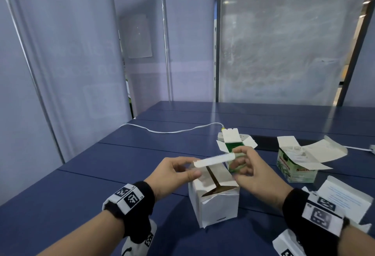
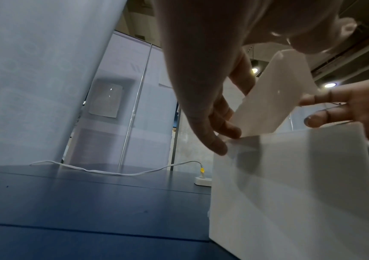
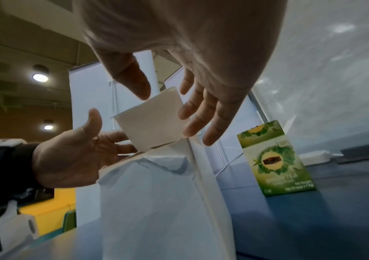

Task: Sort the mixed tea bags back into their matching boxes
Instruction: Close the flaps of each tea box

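Left hand (image 1: 178,171) and right hand (image 1: 249,166) each pinch one end of the top flap (image 1: 213,160) of the white box (image 1: 219,205), by the table's (image 1: 101,174) near edge. No loose tea bags visible, so sorting is probably nearly done. Green box (image 1: 292,169) toward the right edge stands open.

White box (image 1: 215,203): I read it as plain matt paperboard, top edge creased and rumpled. Its lid flap (image 1: 213,160) looks smooth and uncoated, no sheen. Green box (image 3: 276,158): printed card with a faint gloss. Table (image 1: 101,174): dark blue, smooth boards, soft satin reflection. Wristbands (image 1: 145,201): black cloth, matt. Cable (image 1: 172,132): white plastic, smooth. Partition panels (image 1: 284,42): translucent frosted sheet, and from my end the surface looks scuffed.
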A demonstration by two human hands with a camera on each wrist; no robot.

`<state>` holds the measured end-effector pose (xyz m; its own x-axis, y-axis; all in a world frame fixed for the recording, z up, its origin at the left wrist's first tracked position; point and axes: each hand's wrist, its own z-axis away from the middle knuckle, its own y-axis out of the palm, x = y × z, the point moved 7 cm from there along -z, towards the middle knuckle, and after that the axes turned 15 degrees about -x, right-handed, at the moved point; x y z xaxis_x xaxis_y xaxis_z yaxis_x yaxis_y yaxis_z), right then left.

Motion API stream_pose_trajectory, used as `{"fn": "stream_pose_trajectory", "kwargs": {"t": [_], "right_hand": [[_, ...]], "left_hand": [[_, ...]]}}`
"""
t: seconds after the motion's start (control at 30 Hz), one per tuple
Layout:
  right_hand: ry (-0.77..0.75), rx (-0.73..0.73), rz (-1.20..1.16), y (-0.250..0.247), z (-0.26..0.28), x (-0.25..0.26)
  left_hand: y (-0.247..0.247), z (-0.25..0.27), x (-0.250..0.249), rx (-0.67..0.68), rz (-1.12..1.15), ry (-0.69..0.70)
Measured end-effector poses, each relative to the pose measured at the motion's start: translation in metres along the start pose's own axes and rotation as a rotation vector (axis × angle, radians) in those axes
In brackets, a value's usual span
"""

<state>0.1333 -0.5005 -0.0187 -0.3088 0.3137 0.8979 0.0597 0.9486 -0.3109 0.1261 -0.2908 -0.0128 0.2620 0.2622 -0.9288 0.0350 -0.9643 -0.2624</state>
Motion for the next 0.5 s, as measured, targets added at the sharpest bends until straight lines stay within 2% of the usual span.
{"fn": "stream_pose_trajectory", "kwargs": {"t": [0.13,0.2,0.5], "right_hand": [[-0.026,-0.042,-0.048,-0.001,0.003,0.001],[-0.053,-0.070,0.042,0.000,0.001,-0.001],[-0.095,-0.024,0.328,0.005,0.002,-0.013]], "left_hand": [[-0.001,0.000,0.004,-0.044,-0.106,-0.002],[0.002,0.000,0.006,-0.028,-0.141,0.005],[0.006,0.002,0.010,0.022,-0.378,0.057]]}}
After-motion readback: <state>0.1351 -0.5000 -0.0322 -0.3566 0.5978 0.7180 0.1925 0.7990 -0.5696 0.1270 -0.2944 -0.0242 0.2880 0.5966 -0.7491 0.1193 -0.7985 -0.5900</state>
